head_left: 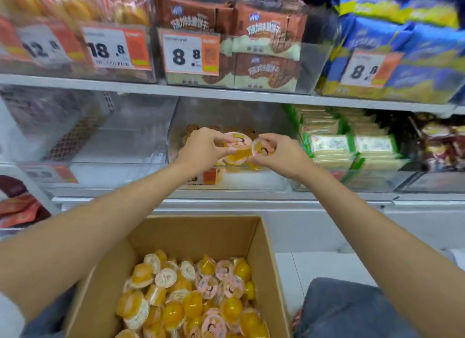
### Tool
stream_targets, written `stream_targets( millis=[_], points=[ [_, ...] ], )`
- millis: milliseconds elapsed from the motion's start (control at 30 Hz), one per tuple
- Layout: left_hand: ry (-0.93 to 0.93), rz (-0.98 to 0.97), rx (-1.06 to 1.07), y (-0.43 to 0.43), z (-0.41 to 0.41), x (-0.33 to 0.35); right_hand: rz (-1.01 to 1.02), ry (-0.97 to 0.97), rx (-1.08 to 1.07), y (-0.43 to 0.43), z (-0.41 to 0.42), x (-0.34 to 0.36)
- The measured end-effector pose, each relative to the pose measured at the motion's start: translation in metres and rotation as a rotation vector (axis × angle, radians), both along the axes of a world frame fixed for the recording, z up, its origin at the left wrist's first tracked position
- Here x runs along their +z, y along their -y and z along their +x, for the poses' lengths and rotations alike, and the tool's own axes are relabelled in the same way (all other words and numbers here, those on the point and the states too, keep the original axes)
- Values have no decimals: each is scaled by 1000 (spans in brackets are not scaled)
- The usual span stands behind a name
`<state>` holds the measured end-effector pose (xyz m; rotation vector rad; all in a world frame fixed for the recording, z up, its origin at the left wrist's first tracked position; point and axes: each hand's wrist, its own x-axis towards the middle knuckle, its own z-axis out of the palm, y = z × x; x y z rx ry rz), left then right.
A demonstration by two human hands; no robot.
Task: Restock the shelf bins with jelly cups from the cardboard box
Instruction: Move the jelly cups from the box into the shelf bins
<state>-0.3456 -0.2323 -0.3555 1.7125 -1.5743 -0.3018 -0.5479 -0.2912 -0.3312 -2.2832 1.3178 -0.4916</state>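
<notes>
An open cardboard box [196,233] sits low in front of me, holding several orange jelly cups [191,297] with pink or white lids. Both arms reach up to a clear shelf bin [226,116] on the lower shelf. My left hand [201,147] grips a jelly cup [237,139] with a pink lid over the bin's front. My right hand [279,154] grips another jelly cup [260,150] right beside it. A few more cups lie in the bin behind and under my hands.
An empty clear bin [105,136] stands left of the jelly bin. Green-edged packets [334,141] fill the bin to the right. The upper shelf holds brown biscuit packs [251,48] and blue-yellow bags [402,35] behind price tags. My knee in jeans [352,310] is beside the box.
</notes>
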Motion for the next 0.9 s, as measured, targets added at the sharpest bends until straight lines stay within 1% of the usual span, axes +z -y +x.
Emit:
stream_targets(
  millis=[67,200,267,400,467,533,600,700,767,833,900],
  points=[
    [-6,107,-49,25,-4,4,39,-32,-53,25,-2,-1],
    [40,312,-89,63,-11,-21,120,-147,-133,58,0,-20],
    [49,395,-115,75,-12,-34,168,-179,-138,69,4,-28],
    [-28,561,-112,90,-5,-49,351,-184,-103,87,16,-44],
    [-44,566,-93,96,0,-51,438,-205,-89,91,19,-51],
    [14,537,-75,101,-5,-51,479,-213,-100,94,20,-52],
    [99,511,-34,104,-14,-51,487,-217,-107,99,17,-53],
    [155,509,44,111,-15,-55,469,-238,-109,102,12,-57],
    [190,565,43,113,-7,-54,440,-242,-94,103,11,-62],
    [237,606,20,111,-1,-51,468,-222,-70,104,10,-63],
    [244,565,16,108,2,-50,493,-222,-75,108,10,-62]
  ],
)
